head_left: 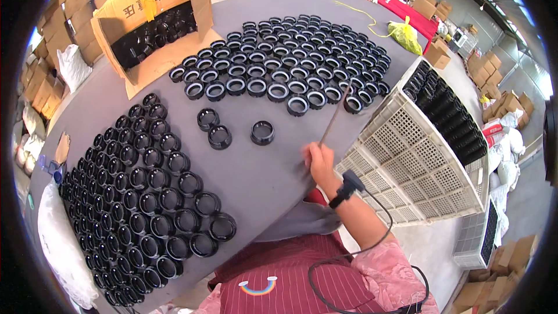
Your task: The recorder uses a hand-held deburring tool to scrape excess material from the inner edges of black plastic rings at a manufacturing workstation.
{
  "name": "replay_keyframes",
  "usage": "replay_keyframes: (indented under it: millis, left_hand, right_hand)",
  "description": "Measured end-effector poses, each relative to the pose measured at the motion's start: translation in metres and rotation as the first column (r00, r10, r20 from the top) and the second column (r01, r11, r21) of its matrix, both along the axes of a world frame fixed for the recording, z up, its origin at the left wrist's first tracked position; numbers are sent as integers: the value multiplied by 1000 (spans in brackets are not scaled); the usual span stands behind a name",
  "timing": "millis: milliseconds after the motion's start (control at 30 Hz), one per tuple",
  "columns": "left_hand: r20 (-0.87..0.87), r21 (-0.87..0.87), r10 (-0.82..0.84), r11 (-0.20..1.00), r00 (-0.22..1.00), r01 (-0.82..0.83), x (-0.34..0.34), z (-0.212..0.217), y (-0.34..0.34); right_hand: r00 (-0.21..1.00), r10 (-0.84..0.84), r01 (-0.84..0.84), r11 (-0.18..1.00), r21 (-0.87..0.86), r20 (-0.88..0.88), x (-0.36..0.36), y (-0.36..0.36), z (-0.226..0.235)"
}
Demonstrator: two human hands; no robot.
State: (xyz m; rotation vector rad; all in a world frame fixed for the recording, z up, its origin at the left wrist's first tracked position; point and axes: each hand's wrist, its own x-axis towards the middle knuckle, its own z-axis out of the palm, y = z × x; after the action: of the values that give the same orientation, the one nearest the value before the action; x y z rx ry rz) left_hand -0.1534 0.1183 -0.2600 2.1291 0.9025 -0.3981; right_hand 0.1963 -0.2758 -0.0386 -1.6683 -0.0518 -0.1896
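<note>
Right now the right hand [319, 161] sits at the near edge of the grey table [267, 180], fingers [309, 152] closed round the low end of a thin stick [336, 117]. The stick slants up and away from the hand, its tip at a black ring cap [352, 104] on the near edge of the big far group of ring caps [290, 58]. Looks like the tip is at or in that cap's hole; can't tell which. A black wrist device [347, 186] w/ cable sits just behind the hand. Left hand isn't in view, so its state can't be told.

Three loose ring caps [229, 129] lie apart, left of the hand, btwn the far group and a second packed group [145, 197] further left. A white slotted crate [418, 163] stands right of the hand, w/ stacked black parts [447, 110] along its far side. Beyond the far group an open cardboard box [151, 17] holds more black caps. A yellow-green bag [405, 36] lies at the table's far right edge.

Step in hand, by my read: picking or threading caps w/ the stick, working the near row of the far group. Next move prob needs the tip steered clean through a cap's opening w/o nudging its neighbours, since they're packed touching. Grip should stay firm; the stick is long and thin, so tip wobble is the risk.
</note>
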Motion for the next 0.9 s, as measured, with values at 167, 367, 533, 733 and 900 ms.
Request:
replay_keyframes:
  millis: [167, 367, 533, 733, 900]
  left_hand:
    - [6, -13, -26, 1000, 1000, 26, -3, 0, -7]
    - [-3, -20, -28, 999, 1000, 28, -7, -6, -5]
    - [4, -19, -51, 999, 999, 51, -6, -10, 3]
    - [30, -38, -84, 996, 996, 85, 9, -14, 2]
    - [50, -51, -80, 995, 996, 83, 24, -15, -1]
  right_hand:
    - [953, 44, 35, 967, -252, 300, 42, 31, -18]
    - [998, 30, -29, 1000, -10, 52, 27, 25, -7]
    - [999, 23, -27, 997, -78, -48, -19, -10, -7]
    - [926, 63, 4, 984, -176, 371, -28, -5, -11]
    - [945, 37, -3, 994, -106, 325, -27, -8, -11]
